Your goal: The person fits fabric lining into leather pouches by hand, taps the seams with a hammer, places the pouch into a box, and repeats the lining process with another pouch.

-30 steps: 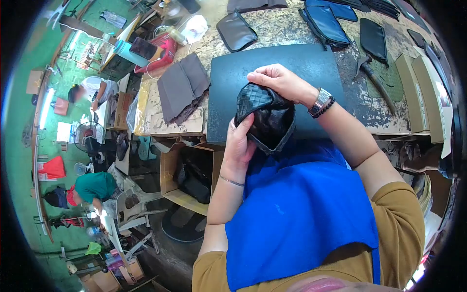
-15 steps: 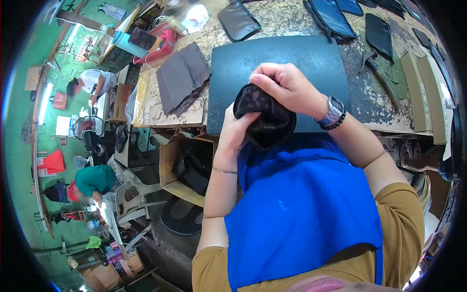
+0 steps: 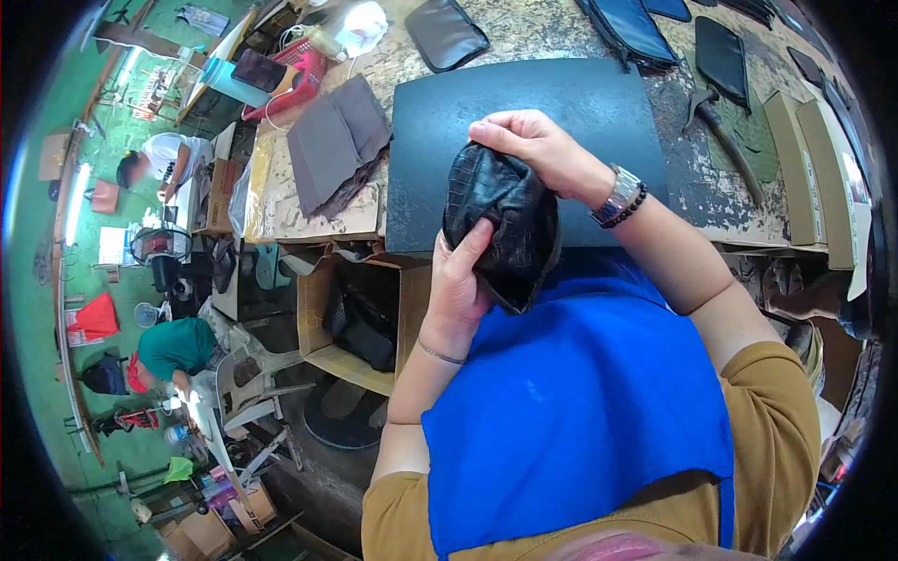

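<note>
Both hands are on a black crocodile-textured leather pouch point(image 3: 524, 224), held above the near edge of a dark board point(image 3: 430, 122). Its walls look crumpled, with the open rim facing down and toward me. My left hand point(image 3: 463, 276) grips the pouch's left side, thumb pressed on the leather and fingers hidden behind or within it. At the upper edge, my right hand point(image 3: 547, 150) pinches the leather between thumb and curled fingers.
A hammer point(image 3: 725, 140) and a black zipped pouch point(image 3: 723, 61) lie on the right of the worn table. Dark folded sheets point(image 3: 337, 140) and a red basket point(image 3: 304, 79) are left. A cardboard box point(image 3: 351, 369) with black pieces stands below. Two people work farther left.
The pouch has turned so its shiny textured leather shows instead of the dark checked inside. My left thumb has come out of the opening onto the outer face, and the pouch sits slightly lower.
</note>
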Action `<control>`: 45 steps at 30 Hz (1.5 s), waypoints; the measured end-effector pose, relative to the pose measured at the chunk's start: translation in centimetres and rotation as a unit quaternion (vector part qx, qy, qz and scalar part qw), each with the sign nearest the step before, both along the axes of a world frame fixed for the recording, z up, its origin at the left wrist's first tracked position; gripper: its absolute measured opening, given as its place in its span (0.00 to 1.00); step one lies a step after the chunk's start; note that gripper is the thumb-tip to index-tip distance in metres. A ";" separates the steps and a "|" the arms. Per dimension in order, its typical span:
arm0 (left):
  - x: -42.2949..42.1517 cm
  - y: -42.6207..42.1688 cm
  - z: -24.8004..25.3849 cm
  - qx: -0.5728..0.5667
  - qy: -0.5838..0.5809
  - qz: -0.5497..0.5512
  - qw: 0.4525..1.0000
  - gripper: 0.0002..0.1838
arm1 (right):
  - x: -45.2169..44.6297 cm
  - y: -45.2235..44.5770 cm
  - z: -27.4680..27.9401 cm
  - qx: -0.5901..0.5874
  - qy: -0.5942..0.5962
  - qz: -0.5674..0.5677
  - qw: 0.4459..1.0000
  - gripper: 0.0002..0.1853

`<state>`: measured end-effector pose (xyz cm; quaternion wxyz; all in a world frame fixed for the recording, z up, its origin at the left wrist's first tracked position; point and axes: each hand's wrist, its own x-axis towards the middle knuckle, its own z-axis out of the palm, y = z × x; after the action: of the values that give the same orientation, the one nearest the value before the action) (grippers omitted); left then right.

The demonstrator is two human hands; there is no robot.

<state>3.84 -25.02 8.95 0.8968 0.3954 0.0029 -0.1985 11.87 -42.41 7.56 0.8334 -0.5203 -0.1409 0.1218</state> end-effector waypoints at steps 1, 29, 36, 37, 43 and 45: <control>0.0 0.3 -1.0 -0.001 0.007 -0.002 1.000 0.27 | 0.1 0.2 0.0 0.015 0.009 0.010 1.000 0.15; 0.2 2.0 -2.0 -0.046 0.055 -0.105 0.992 0.32 | -2.0 1.6 -0.7 0.067 0.058 0.072 0.993 0.15; 1.4 2.7 -1.7 0.035 -0.015 -0.174 0.984 0.36 | -1.7 1.4 -0.7 -0.019 -0.010 0.053 0.998 0.16; 1.6 2.7 -1.3 0.070 -0.037 -0.172 0.982 0.32 | -1.5 1.2 -0.5 -0.048 -0.041 0.038 0.997 0.16; 1.1 1.7 0.4 0.100 0.029 -0.095 0.990 0.22 | -0.9 0.7 0.2 -0.060 -0.059 0.012 0.996 0.16; 0.9 1.2 0.0 0.084 0.028 -0.059 0.994 0.22 | -0.7 0.7 0.0 -0.046 -0.046 0.017 0.998 0.16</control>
<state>4.69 -23.78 8.93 0.8467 0.4631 0.0216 -0.2612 11.17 -41.74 7.56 0.7989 -0.5607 -0.1824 0.1183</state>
